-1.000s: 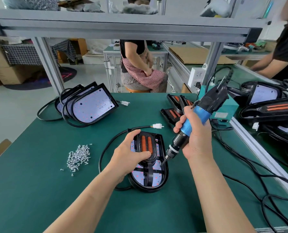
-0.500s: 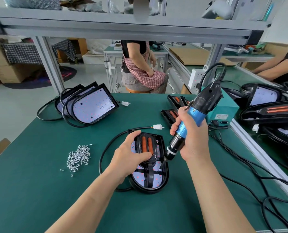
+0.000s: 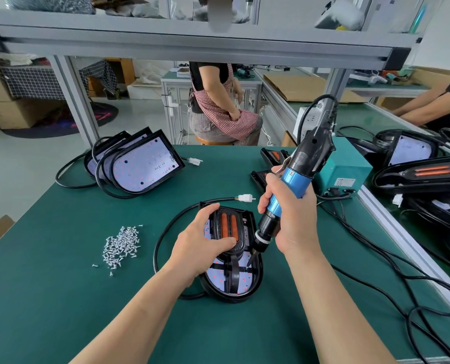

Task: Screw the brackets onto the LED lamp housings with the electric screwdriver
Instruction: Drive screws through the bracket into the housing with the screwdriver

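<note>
A black LED lamp housing (image 3: 244, 287) lies on the green table in front of me, with a black bracket (image 3: 227, 225) bearing two orange strips laid on it. My left hand (image 3: 201, 248) grips the bracket from the left, fingers over its top and thumb across its lower edge. My right hand (image 3: 292, 219) holds the blue and black electric screwdriver (image 3: 294, 179), tilted, its bit touching the housing just right of the bracket's stem. A pile of several silver screws (image 3: 121, 244) lies to the left.
More lamp housings (image 3: 139, 164) lean at the back left, spare brackets (image 3: 273, 156) at the back centre. A teal power box (image 3: 346, 166) and black cables (image 3: 376, 261) lie to the right. Further lamps (image 3: 423, 172) fill the neighbouring bench. Two people are beyond.
The screwdriver has swung more upright and its bit has come down onto the housing beside the bracket. My left hand has stayed on the bracket.
</note>
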